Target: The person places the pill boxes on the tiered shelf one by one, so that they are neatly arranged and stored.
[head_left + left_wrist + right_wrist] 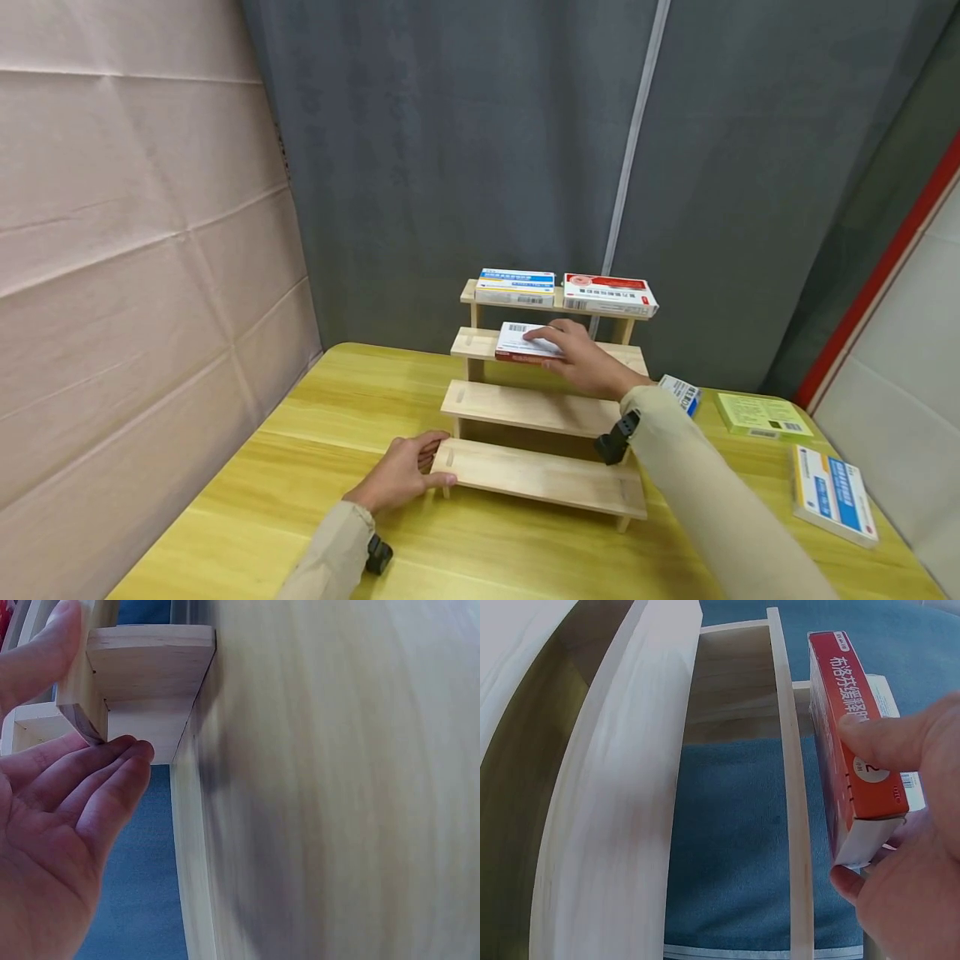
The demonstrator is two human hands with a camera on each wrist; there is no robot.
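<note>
A stepped wooden display rack [540, 473] stands on the table. My left hand [407, 472] holds the left end of its lowest step, the thumb on one side and the fingers [112, 784] on the other. My right hand [588, 360] grips a red and white medicine box [517, 340] at the second step from the top. In the right wrist view my thumb lies on the red side of this medicine box [855, 697]; the fingers are partly hidden behind it. Whether the box rests fully on the step I cannot tell.
On the top step lie a blue and white medicine box [514, 287] and a red and white one [609, 293]. To the rack's right are a partly hidden box [681, 393], a yellow-green box [763, 416] and another blue and white box [834, 493]. A grey curtain [450, 150] hangs behind.
</note>
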